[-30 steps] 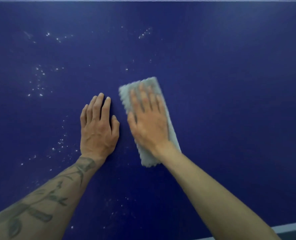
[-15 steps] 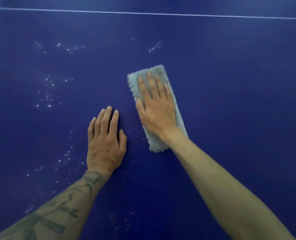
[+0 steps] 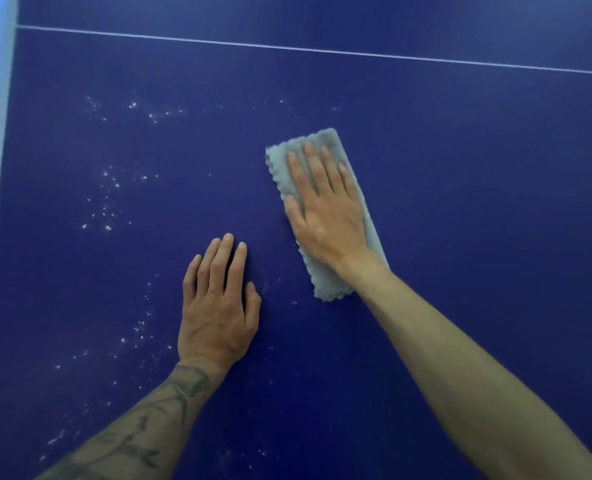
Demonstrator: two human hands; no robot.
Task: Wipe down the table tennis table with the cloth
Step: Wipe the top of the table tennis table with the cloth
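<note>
Cloth point(image 3: 329, 285): pale grey, folded into a long narrow strip with scalloped edges. It lies flat on the bench, far end leaning left, pressed under the flat right hand point(image 3: 325, 216).
Bench point(image 3: 460, 202): table tennis top, deep blue. A thin white line point(image 3: 322, 51) crosses the far side, and white specks point(image 3: 109, 202) are scattered left of the cloth.

Palms down; left grip point(image 3: 218, 306) flat, fingers together; right grip point(image 3: 325, 213) flat, fingers spread, farther forward
</note>
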